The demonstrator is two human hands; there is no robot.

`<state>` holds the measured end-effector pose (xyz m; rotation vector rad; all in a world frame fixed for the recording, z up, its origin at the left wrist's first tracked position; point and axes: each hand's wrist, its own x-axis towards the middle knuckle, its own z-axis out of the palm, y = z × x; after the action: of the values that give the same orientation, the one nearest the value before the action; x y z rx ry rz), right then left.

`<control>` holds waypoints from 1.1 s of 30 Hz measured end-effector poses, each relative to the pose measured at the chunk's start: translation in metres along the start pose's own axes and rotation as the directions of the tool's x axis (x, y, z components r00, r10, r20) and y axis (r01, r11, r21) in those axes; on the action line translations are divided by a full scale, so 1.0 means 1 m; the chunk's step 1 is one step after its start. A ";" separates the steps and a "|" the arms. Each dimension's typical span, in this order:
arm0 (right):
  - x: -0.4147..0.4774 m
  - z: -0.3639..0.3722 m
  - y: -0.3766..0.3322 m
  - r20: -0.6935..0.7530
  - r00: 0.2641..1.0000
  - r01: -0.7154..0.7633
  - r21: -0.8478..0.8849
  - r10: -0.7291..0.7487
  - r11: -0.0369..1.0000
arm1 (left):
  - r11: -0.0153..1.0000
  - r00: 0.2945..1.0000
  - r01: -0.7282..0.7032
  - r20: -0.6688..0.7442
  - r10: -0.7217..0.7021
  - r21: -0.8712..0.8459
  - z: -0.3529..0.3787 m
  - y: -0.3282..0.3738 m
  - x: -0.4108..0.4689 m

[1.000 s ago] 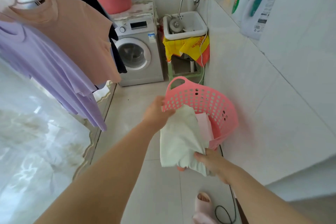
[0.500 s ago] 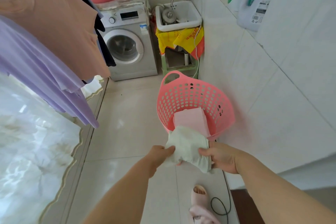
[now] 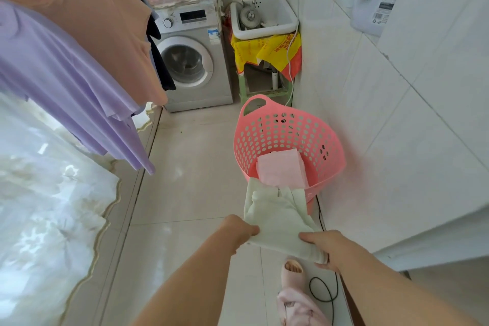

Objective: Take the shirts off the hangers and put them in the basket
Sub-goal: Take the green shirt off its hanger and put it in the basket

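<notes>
Partway: pink shirt in basket at centre right, pale green shirt pinched in curled fingers of left hand and right hand at its near rim, lilac shirt and peach shirt left hanging upper left.

Folded shirt in basket; washing machine behind, hanging shirts left.
</notes>
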<state>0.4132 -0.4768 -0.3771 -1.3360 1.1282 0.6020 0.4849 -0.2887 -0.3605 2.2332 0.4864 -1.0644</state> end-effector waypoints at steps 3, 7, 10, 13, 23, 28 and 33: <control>-0.009 -0.001 0.002 0.086 0.994 -0.067 0.069 0.061 0.995 | 1.000 1.000 0.012 0.025 -0.011 -0.021 0.002 -0.002 -0.003; -0.019 0.000 0.003 0.108 0.990 -0.102 0.052 0.095 0.993 | 0.998 0.998 0.019 0.065 -0.015 -0.063 0.003 -0.003 -0.006; -0.021 -0.002 0.005 0.052 0.984 -0.170 0.006 0.169 0.985 | 0.997 0.997 0.030 0.067 -0.025 -0.076 0.005 -0.003 -0.006; -0.018 -0.002 0.006 0.090 0.976 -0.218 0.360 0.199 0.907 | 0.998 0.995 0.030 0.092 -0.026 -0.048 0.008 -0.002 -0.007; -0.015 0.022 -0.041 -0.157 0.986 0.140 0.619 -0.053 0.773 | 0.976 0.950 -0.116 0.308 0.055 0.183 0.025 0.025 -0.025; -0.040 0.016 -0.117 -0.202 0.708 0.608 -0.312 -0.676 0.730 | 0.968 0.963 -0.189 0.221 0.151 0.164 -0.003 0.043 -0.028; -0.096 0.013 -0.205 0.195 0.495 0.690 -0.681 -0.847 0.246 | 0.936 0.923 -0.352 -0.170 0.346 -0.009 -0.057 0.076 -0.014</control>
<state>0.5593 -0.4814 -0.2036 -2.4529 0.1724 0.0668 0.5510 -0.3082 -0.2935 2.2737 0.1624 -0.6818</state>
